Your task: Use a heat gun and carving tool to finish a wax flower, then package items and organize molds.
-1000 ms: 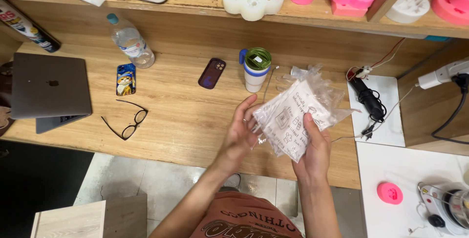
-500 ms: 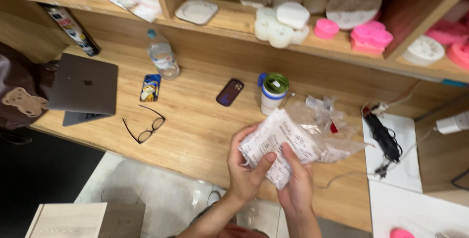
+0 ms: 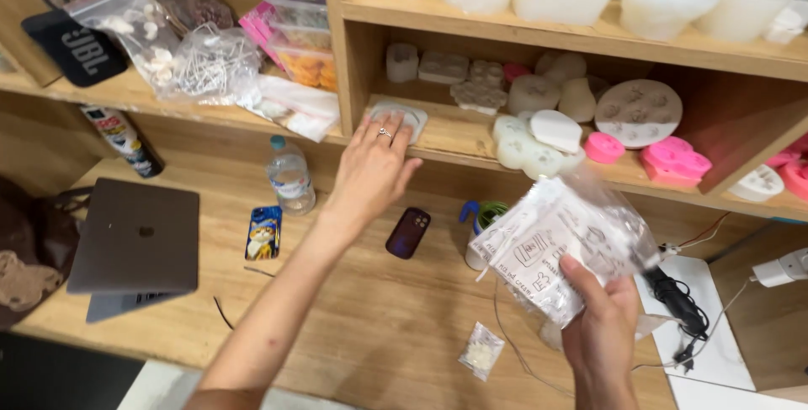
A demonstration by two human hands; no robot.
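While the right hand (image 3: 602, 330) at lower right grips a clear bag (image 3: 560, 246) of printed packets upright, freeing the other arm, the left hand (image 3: 374, 166) reaches open-fingered to a pale mould (image 3: 404, 115) on the shelf edge (image 3: 471, 145) at centre.

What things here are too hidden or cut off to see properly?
- Green-lidded cup: head view, mostly hidden behind the clear bag held in the right hand.
- White mould on the shelf: partly covered by the left hand.
- Laptop: closed, screen unseen.
- Brown bag: cut off by the left edge.
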